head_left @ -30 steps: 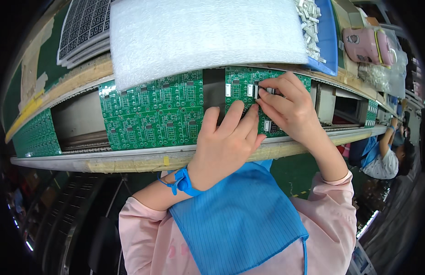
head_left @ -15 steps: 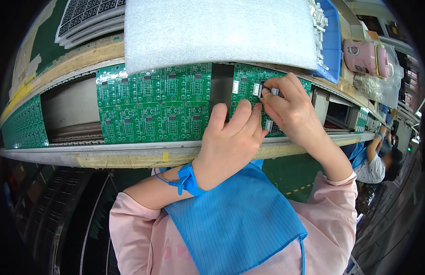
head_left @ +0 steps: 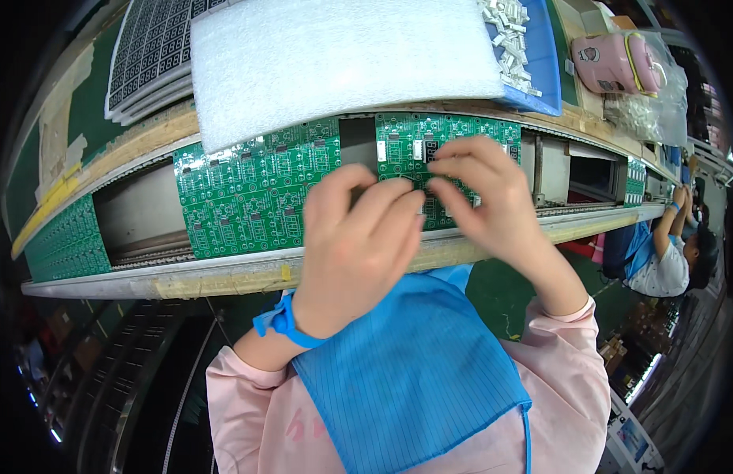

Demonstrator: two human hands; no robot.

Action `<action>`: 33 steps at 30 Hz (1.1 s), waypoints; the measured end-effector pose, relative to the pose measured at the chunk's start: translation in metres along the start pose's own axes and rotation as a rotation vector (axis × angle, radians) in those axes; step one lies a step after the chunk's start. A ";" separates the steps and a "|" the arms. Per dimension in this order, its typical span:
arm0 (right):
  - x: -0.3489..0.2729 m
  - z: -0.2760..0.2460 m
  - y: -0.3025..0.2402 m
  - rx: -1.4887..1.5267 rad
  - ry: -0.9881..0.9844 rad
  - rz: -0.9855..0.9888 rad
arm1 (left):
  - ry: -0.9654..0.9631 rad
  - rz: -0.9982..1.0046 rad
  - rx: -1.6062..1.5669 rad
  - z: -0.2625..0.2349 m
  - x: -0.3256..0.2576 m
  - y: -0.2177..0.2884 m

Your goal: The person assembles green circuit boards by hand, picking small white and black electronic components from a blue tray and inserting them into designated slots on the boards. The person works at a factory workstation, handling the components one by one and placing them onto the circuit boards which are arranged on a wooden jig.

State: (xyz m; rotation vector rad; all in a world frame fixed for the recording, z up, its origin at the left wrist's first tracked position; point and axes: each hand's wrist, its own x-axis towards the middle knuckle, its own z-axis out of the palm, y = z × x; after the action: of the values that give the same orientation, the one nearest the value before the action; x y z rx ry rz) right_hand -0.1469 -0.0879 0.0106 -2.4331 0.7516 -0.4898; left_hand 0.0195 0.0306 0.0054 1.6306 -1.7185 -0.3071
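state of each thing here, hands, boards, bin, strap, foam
left hand, half curled, grip unclear
right hand, half curled, grip unclear
board under hands, partly fitted with white parts and displays
next board left, no such parts visible
blue bin, open, holding white plugs
wrist strap, fastened
foam sheet, unfolded

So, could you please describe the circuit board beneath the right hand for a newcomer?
On the conveyor, nearer than the white foam sheet's right end, a green board lies under the right hand. Unlike its left neighbour, it carries white connectors.
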 end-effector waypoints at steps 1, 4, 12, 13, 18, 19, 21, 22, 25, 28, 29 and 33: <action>-0.003 0.005 -0.007 0.060 0.020 -0.027 | 0.025 0.006 0.014 -0.003 -0.007 -0.004; -0.003 0.014 -0.017 -0.079 -0.031 -0.099 | 0.029 0.065 0.032 -0.007 -0.020 -0.001; -0.009 0.013 -0.016 -0.019 0.033 -0.086 | 0.008 0.115 0.089 0.014 -0.042 0.005; -0.014 0.006 -0.014 -0.038 0.052 -0.077 | 0.017 0.114 0.102 0.017 -0.044 0.005; -0.045 0.000 0.000 -0.217 0.054 -0.120 | 0.013 0.102 0.162 0.025 -0.048 -0.002; -0.050 0.004 0.001 -0.237 0.062 -0.136 | 0.004 0.101 0.167 0.026 -0.048 -0.003; -0.052 0.010 -0.001 -0.257 0.053 -0.165 | -0.011 0.097 0.175 0.027 -0.049 -0.004; -0.053 0.012 -0.002 -0.267 0.050 -0.180 | -0.018 0.096 0.179 0.027 -0.048 -0.005; -0.056 0.013 -0.006 -0.300 0.050 -0.161 | -0.023 0.087 0.182 0.027 -0.049 -0.005; -0.054 0.013 -0.007 -0.291 0.029 -0.154 | -0.023 0.091 0.190 0.027 -0.049 -0.006; -0.054 0.013 -0.007 -0.277 0.019 -0.150 | -0.024 0.095 0.192 0.027 -0.049 -0.006; -0.054 0.017 -0.005 -0.190 0.056 -0.137 | -0.013 0.108 0.187 0.028 -0.050 -0.008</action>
State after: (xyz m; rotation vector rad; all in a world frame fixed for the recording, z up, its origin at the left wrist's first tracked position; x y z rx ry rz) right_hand -0.1785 -0.0454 -0.0099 -2.6712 0.6846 -0.5644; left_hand 0.0037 0.0672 -0.0360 1.6624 -1.8845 -0.1076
